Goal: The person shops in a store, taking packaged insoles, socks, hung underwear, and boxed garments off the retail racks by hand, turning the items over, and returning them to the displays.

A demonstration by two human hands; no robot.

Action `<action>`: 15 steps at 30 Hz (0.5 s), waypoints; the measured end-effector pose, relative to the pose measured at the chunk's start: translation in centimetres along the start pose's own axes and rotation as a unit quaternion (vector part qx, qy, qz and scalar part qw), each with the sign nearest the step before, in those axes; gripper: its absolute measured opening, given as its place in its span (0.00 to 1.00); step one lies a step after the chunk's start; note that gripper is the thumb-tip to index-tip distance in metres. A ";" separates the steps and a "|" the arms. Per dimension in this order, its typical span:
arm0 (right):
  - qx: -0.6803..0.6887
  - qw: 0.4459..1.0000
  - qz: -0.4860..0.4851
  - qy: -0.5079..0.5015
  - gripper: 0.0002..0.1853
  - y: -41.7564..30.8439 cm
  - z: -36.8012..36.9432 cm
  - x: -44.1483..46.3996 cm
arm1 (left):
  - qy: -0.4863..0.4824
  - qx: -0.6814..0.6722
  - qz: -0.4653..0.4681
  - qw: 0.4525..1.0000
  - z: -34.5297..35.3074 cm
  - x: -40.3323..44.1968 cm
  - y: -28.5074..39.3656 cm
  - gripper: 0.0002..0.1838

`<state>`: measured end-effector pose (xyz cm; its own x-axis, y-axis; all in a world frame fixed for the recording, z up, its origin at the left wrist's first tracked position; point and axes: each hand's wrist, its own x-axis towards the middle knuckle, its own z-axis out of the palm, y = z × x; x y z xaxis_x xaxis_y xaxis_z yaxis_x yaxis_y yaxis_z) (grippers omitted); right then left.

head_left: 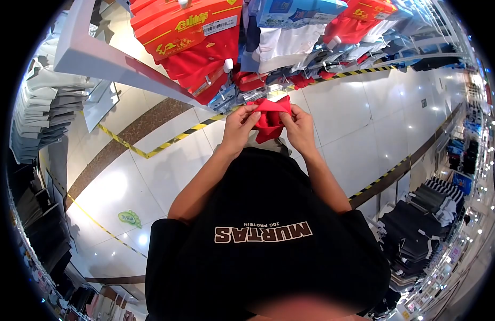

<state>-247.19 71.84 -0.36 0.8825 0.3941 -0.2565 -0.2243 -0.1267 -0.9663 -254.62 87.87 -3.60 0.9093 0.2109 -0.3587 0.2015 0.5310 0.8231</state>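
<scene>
A small red cloth garment [271, 120], bunched and partly folded, is held up in front of my body; its exact kind cannot be made out. My left hand [239, 127] pinches its left edge between thumb and fingers. On the opposite edge, my right hand [300, 127] has a similar pinch. The fabric between them hangs slightly open, with a fold in the middle. Just beyond my hands hang red garments [204, 67] under a red and orange cardboard header [186, 29] with a barcode label, and white garments [285, 45] under a blue header [298, 12].
A white display frame [124, 61] rises at the front left. Yellow-black tape [178, 140] marks the shiny tiled floor [338, 115]. Grey clothes [47, 107] hang at left, and dark clothes [410, 230] fill a rack at right. A green footprint sticker [130, 218] lies on the floor.
</scene>
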 end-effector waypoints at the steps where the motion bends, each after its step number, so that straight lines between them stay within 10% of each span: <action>1: 0.004 1.000 -0.002 0.003 0.11 0.2 0.1 0.0 | 0.006 -0.001 0.001 1.000 0.0 0.1 -0.1 0.12; 15: -0.075 0.992 -0.039 -0.094 0.16 -0.4 1.5 -1.4 | -0.023 -0.038 -0.071 0.996 -0.3 -0.1 0.1 0.13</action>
<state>-248.92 72.68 0.32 0.7996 0.5683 -0.1942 -0.0821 -0.2170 -0.9727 -254.76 88.13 -3.64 0.8893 0.0922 -0.4479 0.3035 0.6137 0.7289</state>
